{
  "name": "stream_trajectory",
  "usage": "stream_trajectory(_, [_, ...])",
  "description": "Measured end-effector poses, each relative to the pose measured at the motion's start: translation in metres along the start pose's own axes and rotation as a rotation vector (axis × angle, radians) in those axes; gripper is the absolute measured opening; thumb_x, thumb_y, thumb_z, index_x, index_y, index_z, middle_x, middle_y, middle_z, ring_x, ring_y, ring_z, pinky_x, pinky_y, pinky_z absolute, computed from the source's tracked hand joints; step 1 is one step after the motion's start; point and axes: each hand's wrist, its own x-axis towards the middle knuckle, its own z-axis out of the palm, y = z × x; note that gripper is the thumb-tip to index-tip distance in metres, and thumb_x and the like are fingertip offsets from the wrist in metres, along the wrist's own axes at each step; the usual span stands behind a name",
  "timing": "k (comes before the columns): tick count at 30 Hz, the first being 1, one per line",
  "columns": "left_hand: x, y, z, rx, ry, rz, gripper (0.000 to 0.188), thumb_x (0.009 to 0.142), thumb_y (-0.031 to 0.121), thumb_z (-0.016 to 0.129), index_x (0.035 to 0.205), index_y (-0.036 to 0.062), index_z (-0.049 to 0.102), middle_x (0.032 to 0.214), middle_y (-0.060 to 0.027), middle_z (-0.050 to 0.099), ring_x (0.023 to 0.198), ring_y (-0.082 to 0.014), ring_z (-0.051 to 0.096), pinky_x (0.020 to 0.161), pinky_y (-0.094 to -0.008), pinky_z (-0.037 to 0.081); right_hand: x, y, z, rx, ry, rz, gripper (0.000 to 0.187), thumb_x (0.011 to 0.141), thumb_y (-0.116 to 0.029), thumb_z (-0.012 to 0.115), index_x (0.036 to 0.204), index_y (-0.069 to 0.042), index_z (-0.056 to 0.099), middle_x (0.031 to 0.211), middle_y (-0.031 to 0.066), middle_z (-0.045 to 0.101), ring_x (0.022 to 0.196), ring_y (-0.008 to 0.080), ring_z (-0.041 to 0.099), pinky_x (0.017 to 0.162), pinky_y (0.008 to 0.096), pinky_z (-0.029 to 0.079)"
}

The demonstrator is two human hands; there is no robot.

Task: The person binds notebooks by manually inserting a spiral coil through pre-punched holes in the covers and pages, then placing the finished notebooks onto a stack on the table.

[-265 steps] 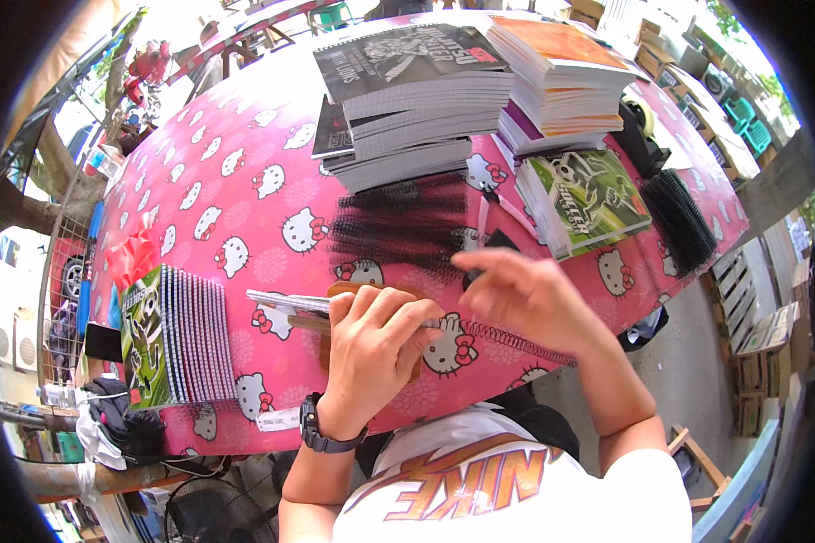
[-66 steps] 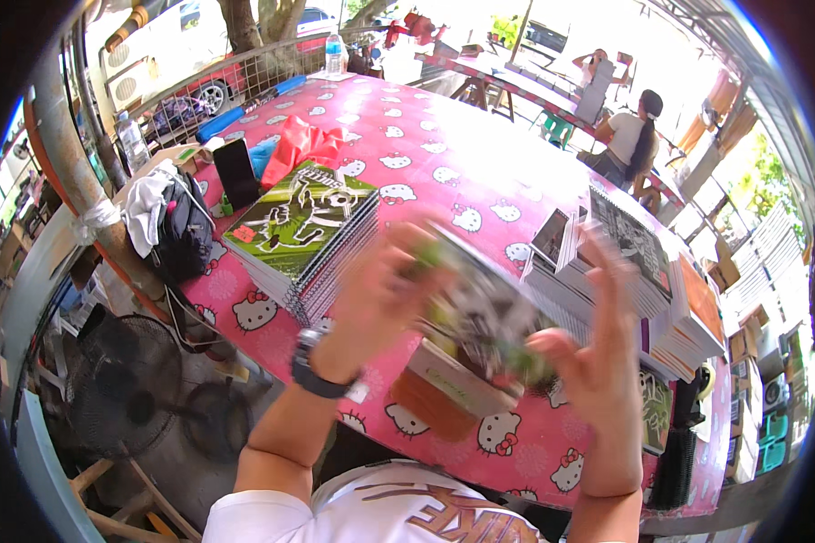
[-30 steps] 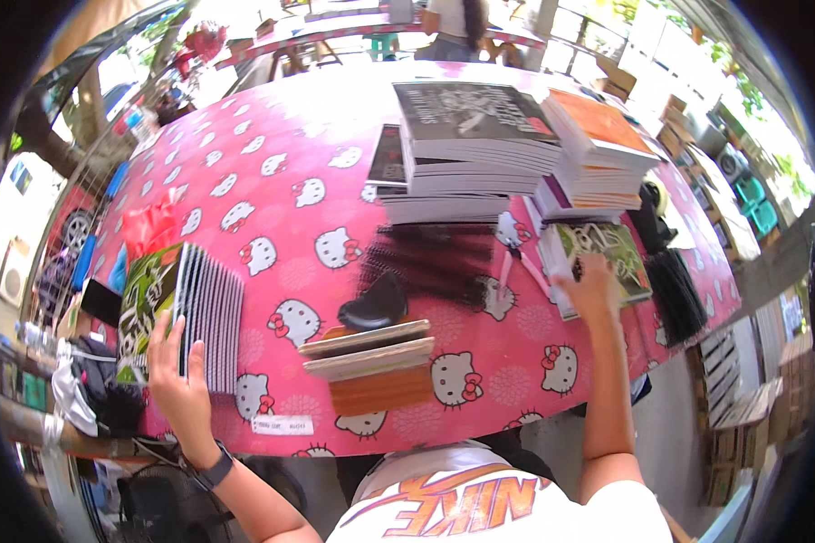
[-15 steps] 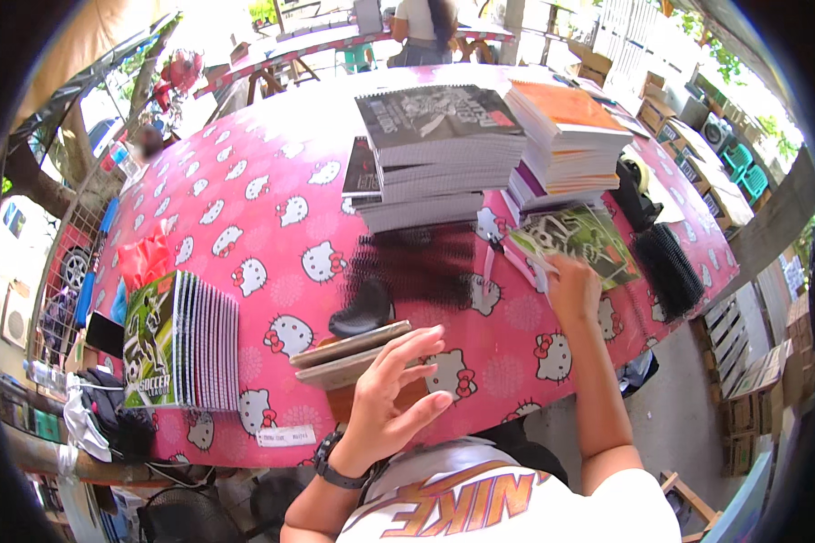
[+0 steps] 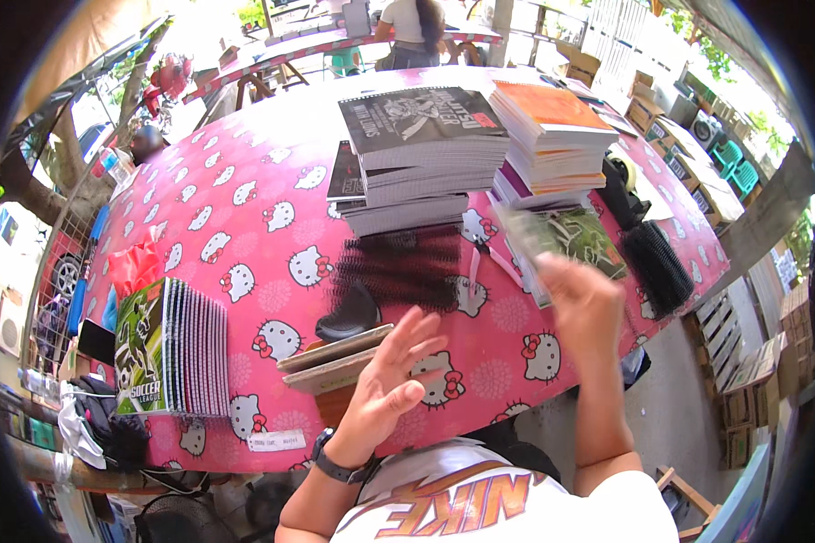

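My right hand [image 5: 581, 294], smeared by motion, pinches the near left edge of a green soccer book [image 5: 578, 240], whose left side is blurred. Open, with its fingers spread, my left hand [image 5: 388, 378] is over the right end of a wooden block with boards [image 5: 330, 357] and holds nothing. Beyond that block lie a dark rounded object [image 5: 348, 312] and several black binding coils [image 5: 398, 267]. Pink-handled pliers [image 5: 476, 267] rest between the coils and the green book. A row of green bound books [image 5: 195, 348] stands on the left.
Tall stacks of black-covered books [image 5: 426, 167] and orange-topped books [image 5: 552, 136] stand at the back. A tape dispenser [image 5: 627, 190] and more black coils [image 5: 658, 267] are on the right. The table [image 5: 272, 244] has a pink patterned cover. A person [image 5: 412, 32] is at another table behind.
My right hand has moved slightly nearer to me while gripping the green book's edge; the book's left side is now more blurred. My left hand stays open near the block. The view shifted slightly.
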Motion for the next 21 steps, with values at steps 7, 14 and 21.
stream_trajectory(7, [-0.009,0.015,0.001,-0.045,0.445,0.231,0.028,0.089,0.006,0.057,0.116,0.0016,0.053,0.107,-0.0081,0.061,0.092,-0.0154,0.060,0.076,-0.0278,0.050,-0.039,-0.073,0.040,0.526,-0.525,-0.553,0.038,0.071,-0.016,0.070,0.106,-0.005,0.062,0.112,0.0124,0.062,0.098,0.0270,0.061,0.076,0.0360,0.053])
stream_trajectory(14, [-0.046,0.074,-0.069,0.484,0.433,0.433,0.046,0.077,0.012,0.074,0.116,-0.0027,0.053,0.107,-0.0094,0.061,0.095,-0.0176,0.058,0.082,-0.0307,0.047,-0.012,-0.028,0.087,0.754,-0.153,0.025,0.038,0.072,-0.007,0.074,0.108,-0.004,0.063,0.104,0.0067,0.065,0.094,0.0205,0.061,0.083,0.0339,0.047])
stream_trajectory(21, [-0.041,0.089,-0.086,0.671,0.351,0.342,0.031,0.076,0.005,0.074,0.102,-0.0041,0.059,0.089,-0.0062,0.066,0.076,-0.0117,0.060,0.069,-0.0244,0.048,-0.036,-0.010,0.109,1.134,-0.594,0.143,0.028,0.079,0.005,0.065,0.107,-0.001,0.064,0.098,0.0019,0.066,0.089,0.0096,0.059,0.078,0.0264,0.049])
